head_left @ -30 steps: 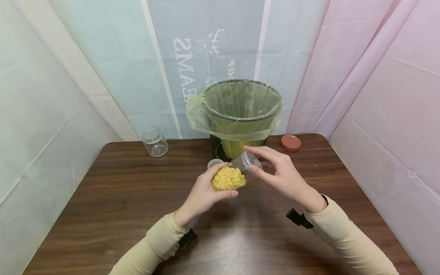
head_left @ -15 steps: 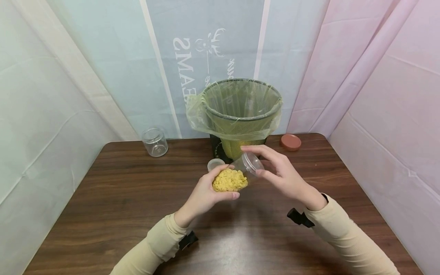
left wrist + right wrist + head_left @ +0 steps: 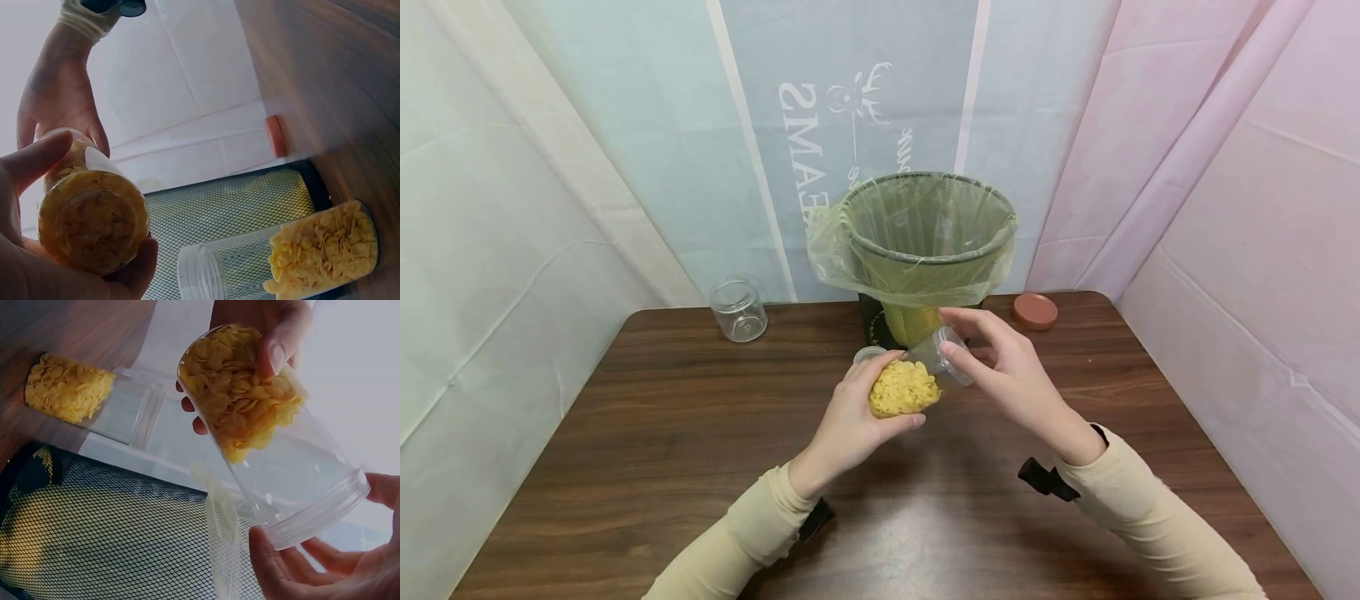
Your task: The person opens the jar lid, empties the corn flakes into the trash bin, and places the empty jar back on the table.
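Note:
Yellow flakes fill the lower part of a clear jar (image 3: 904, 388), tilted with its ridged rim end toward the upper right. My left hand (image 3: 853, 417) grips the flake-filled end, thumb on the near side. At the other end my right hand (image 3: 1011, 367) holds the ridged rim with thumb and fingertips, clearest in the right wrist view, where the right fingers (image 3: 325, 556) curve around it. Behind the left hand another clear jar (image 3: 325, 250) with similar flakes stands upright on the table; only its round top (image 3: 868, 354) shows in the head view.
A dark mesh bin (image 3: 925, 279) lined with a yellowish bag stands at the table's back edge. A clear jar without visible contents (image 3: 739, 311) is at the back left, and a reddish-brown lid (image 3: 1034, 311) lies to the bin's right. Curtains enclose the wooden table (image 3: 647, 450).
My right thumb and fingers have shifted around the rim, and the rim end has turned with its opening less toward the head camera. My left hand keeps its grip with only a small shift.

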A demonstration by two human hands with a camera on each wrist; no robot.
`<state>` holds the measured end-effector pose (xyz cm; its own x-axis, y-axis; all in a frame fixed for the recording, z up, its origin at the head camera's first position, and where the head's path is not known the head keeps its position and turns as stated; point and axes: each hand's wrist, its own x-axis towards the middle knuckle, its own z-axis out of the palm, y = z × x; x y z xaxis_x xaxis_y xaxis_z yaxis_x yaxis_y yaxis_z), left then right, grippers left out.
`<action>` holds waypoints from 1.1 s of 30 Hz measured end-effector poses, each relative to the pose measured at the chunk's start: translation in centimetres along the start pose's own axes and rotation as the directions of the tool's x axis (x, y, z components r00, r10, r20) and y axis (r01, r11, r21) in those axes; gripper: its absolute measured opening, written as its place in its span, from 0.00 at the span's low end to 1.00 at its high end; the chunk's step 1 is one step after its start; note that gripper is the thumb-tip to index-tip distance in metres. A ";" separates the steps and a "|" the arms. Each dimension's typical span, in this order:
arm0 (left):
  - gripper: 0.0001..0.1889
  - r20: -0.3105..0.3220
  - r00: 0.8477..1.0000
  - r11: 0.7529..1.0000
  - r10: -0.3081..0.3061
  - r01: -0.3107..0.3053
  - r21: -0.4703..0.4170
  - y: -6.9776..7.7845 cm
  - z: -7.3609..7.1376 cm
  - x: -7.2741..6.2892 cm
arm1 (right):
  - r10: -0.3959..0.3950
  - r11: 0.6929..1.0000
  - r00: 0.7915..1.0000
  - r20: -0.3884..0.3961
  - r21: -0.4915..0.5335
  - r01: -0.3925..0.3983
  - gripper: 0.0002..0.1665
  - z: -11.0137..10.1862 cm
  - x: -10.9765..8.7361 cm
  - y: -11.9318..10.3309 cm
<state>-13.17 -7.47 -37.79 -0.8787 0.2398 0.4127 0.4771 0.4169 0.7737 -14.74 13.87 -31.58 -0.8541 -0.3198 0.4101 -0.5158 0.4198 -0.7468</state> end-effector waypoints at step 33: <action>0.32 0.248 0.954 0.931 -0.167 0.236 -0.279 0.4 -1.2 0.5 | -0.345 0.932 0.935 0.080 0.149 0.331 0.28 -0.2 1.0 1.6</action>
<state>-13.41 -8.28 -36.70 -0.9148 0.3769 0.1453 0.2334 0.1996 0.9517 -16.46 14.37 -32.25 -0.6156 -0.5116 0.5994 -0.7533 0.1588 -0.6382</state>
